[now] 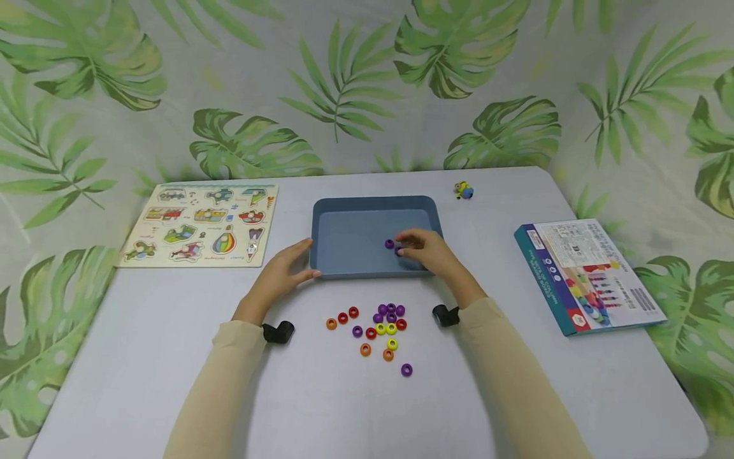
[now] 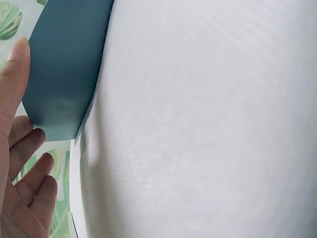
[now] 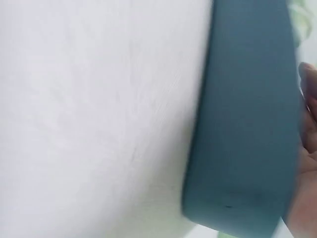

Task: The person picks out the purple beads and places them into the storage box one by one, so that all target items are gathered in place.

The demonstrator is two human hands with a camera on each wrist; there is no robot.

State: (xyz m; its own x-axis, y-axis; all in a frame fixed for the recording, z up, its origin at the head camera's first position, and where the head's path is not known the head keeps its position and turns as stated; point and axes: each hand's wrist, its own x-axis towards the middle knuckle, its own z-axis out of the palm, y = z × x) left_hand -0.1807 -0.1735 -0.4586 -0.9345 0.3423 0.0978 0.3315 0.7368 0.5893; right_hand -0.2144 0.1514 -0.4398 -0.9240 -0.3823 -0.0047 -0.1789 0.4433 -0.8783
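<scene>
A shallow blue-grey tray lies on the white table. My left hand is at its front left corner, thumb along the front and fingers by the left side. In the left wrist view the left thumb rests against the tray's wall. My right hand reaches over the tray's right front part, its thumb and index finger pinching a purple bead that the thumb partly covers. Beside it in the tray is another purple bead. In the right wrist view, the tray's wall hides most of the right hand.
Several purple, red, yellow and orange beads lie scattered before the tray. A wooden vehicle puzzle board is at the left. At the right lies a toy box. Behind the tray's right corner stands a small yellow and blue figure.
</scene>
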